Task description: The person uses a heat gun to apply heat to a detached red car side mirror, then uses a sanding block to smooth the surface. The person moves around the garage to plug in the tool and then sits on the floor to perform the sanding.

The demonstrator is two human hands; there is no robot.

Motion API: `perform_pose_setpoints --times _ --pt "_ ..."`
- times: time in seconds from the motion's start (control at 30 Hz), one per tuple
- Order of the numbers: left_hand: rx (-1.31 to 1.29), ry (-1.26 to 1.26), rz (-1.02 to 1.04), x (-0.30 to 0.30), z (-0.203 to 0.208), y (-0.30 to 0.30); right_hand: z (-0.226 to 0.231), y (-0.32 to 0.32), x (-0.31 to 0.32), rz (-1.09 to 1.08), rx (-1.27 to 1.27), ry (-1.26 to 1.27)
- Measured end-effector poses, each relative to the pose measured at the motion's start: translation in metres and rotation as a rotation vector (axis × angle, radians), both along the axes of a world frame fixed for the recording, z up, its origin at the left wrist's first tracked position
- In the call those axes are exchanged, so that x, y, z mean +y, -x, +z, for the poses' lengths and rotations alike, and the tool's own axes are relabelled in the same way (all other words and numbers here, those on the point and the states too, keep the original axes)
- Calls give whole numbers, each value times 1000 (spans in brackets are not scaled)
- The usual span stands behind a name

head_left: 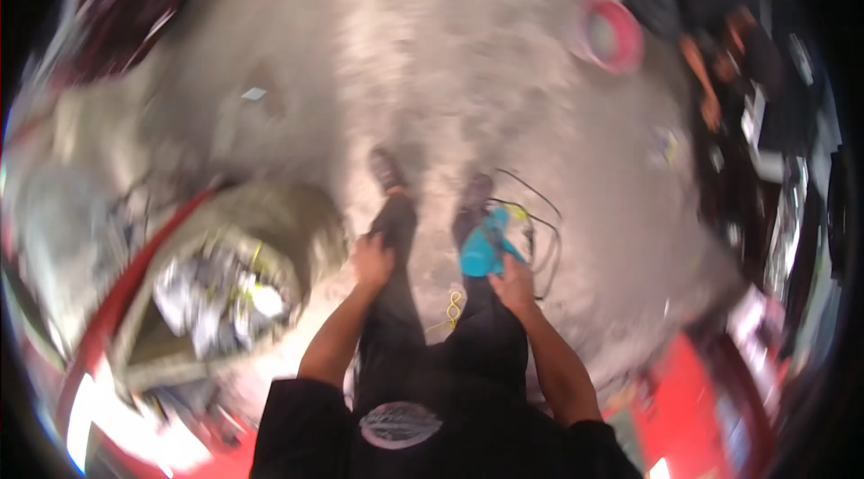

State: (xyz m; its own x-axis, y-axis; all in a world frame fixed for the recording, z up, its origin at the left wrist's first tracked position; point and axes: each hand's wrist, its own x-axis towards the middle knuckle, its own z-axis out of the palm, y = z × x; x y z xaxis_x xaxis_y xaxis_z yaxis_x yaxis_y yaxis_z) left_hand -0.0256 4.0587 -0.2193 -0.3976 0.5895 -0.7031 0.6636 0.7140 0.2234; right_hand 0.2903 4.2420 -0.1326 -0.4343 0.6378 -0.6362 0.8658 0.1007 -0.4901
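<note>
My right hand (pixel 514 284) is closed on a teal power tool (pixel 484 250) in front of my right leg. A black cord (pixel 556 227) loops out from the tool over the floor side; blur hides what kind of tool it is. My left hand (pixel 372 261) hangs by my left thigh with nothing visible in it, its fingers loosely apart though softened by motion. Below the tool, a thin yellow cord (pixel 454 306) shows between my legs.
To my left stands a large sack (pixel 301 227) full of crumpled scrap. Ahead on the right lies a pink-red ring (pixel 616 36), possibly a roll. Another person (pixel 751 47) in dark clothes is at the far right. Red parts (pixel 679 398) sit behind on the right.
</note>
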Motion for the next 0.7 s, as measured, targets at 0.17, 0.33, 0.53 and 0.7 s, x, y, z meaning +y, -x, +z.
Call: perform_pose_setpoints --times 0.17,0.33,0.53,0.7 --pt "-238 -79 403 -47 98 -66 55 -11 42 177 -10 110" --pt "-218 -185 821 -144 121 -157 76 -12 76 560 24 86" --pt "-277 -178 1452 -206 202 -225 75 0 99 538 -63 362" --pt "-100 -228 1568 -295 118 -328 146 56 55 524 -224 488"
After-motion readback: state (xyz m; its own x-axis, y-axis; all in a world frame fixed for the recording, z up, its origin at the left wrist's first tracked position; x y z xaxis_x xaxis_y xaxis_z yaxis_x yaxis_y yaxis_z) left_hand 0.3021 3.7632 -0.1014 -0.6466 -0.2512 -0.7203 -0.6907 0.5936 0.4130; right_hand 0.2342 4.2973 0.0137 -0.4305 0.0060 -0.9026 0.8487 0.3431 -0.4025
